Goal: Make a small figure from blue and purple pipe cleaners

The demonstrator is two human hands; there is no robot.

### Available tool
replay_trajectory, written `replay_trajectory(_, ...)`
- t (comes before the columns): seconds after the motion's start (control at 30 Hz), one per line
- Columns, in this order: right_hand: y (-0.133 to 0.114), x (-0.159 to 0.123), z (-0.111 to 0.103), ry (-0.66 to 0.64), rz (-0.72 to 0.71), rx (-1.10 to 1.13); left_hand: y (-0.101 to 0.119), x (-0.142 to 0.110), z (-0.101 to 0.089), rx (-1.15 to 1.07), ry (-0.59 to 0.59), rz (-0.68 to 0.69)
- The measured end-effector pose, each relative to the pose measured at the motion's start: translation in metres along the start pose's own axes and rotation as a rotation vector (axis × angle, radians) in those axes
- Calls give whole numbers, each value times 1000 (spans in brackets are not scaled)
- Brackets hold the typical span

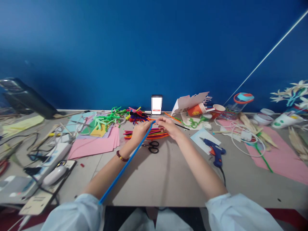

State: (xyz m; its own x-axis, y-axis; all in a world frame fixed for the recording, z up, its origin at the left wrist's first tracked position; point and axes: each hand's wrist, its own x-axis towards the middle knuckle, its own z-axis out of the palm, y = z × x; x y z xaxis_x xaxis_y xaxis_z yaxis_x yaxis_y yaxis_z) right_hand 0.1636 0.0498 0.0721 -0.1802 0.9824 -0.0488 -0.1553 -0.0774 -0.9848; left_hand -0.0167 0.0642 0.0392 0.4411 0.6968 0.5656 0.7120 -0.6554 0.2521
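Long blue pipe cleaners (125, 165) slant from my fingers down over my left forearm to the sleeve. My left hand (141, 131) is closed around them near their upper end. There, my right hand (167, 125) pinches the tip, fingers close to the left ones. Whether it is one stem or a few side by side is hard to tell. Behind and below both hands lies a bundle of red, orange and purple pipe cleaners (156, 136), partly covered by them. Black-handled scissors (153, 147) rest on the table just nearer to me, their blades partly hidden by my left wrist.
Upright against the blue wall stands a phone (156, 105). Green pipe cleaners (109, 118) and pink paper sheets (95, 146) lie left. A blue glue gun (215, 150) with a cord is right, near orange paper cups (196, 110). A power strip (49, 165) occupies the left edge.
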Motion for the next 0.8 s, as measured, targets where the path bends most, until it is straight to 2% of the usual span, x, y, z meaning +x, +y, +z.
replay_trajectory(0.23, 4, 4, -3, -30, -12, -73, 7, 1, -3, 139, 3, 113)
replay_trajectory(0.43, 4, 3, 1, 5, 3, -50, 8, -1, 2, 163, 35, 72)
replay_trajectory(0.63, 0, 1, 5, 26, 79, -10, 8, -3, 7, 186, 68, 74)
replay_trajectory(0.8, 3, 3, 4, 47, 88, 42, 9, -5, 10, 329, 107, 187)
